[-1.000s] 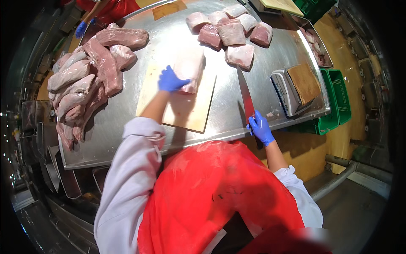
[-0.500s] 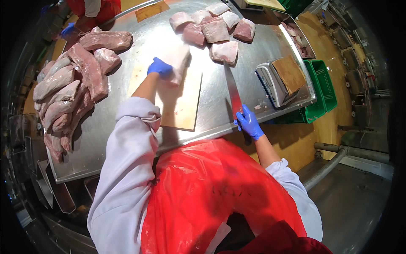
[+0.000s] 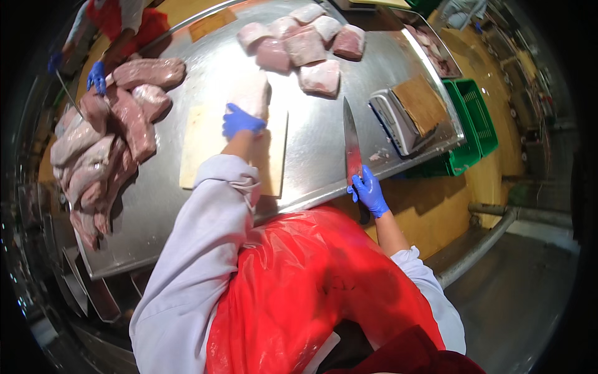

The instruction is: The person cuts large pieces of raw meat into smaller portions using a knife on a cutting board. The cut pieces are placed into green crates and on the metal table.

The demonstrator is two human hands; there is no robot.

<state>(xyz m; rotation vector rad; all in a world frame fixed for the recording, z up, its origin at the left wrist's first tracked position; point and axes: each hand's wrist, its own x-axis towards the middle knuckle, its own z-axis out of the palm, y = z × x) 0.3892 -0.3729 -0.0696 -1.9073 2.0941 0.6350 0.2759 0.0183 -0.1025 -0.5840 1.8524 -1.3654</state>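
My left hand (image 3: pixel 242 119) lies flat and closed over a pale slab of meat (image 3: pixel 252 96) at the far edge of the wooden cutting board (image 3: pixel 205 140), mid-counter. My right hand (image 3: pixel 369 190) grips the handle of a long knife (image 3: pixel 351 140), whose blade lies on the steel counter (image 3: pixel 187 206) near its front edge, pointing away from me. The slab looks soft, wet and slippery, fairly heavy; I judge it best pinned from above at its near end. Cut pieces (image 3: pixel 311 43) sit toward the far edge, a scale (image 3: pixel 398 118) at the right corner, whole loins (image 3: pixel 99 143) heaped left, where a co-worker's gloved hand (image 3: pixel 96 76) reaches. Nothing lies between blade and board.
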